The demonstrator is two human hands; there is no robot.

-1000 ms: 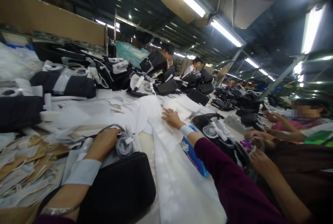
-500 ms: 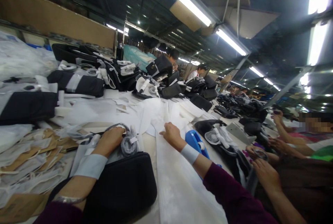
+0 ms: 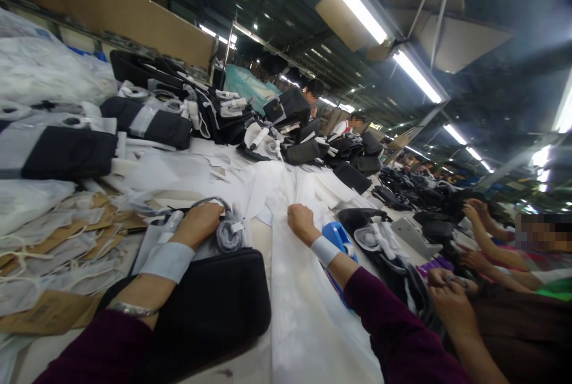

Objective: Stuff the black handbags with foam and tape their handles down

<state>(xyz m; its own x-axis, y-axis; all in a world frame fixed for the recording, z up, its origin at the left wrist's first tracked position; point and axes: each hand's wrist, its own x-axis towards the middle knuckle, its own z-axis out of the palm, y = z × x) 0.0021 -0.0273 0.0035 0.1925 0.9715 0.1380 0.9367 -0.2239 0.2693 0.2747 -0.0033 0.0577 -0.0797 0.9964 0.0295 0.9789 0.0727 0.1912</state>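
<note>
My left hand (image 3: 200, 224), with a pale band round its wrist, is curled down among wrapped straps on a black bag (image 3: 218, 294). Its fingertips are hidden, so what it grips does not show. Beside its fingers sits a coiled grey strap (image 3: 230, 235) in clear wrap. My right hand (image 3: 301, 223), banded likewise, is closed at the far end of a long, thin white sheet (image 3: 304, 318) that runs toward me, right of the bag. A blue tape dispenser (image 3: 337, 238) stands close by my right wrist.
Brown and white tags with cords (image 3: 62, 253) lie at left. Black bags with wrapped straps (image 3: 147, 122) are piled behind, beyond loose white sheets (image 3: 179, 172). Another black bag (image 3: 384, 241) lies right of the dispenser. A co-worker's hands (image 3: 451, 294) are close on the right.
My right hand's fingers have drawn in from a partly extended pose to a closed one. The view has shifted slightly. My left hand stays on the bag's straps.
</note>
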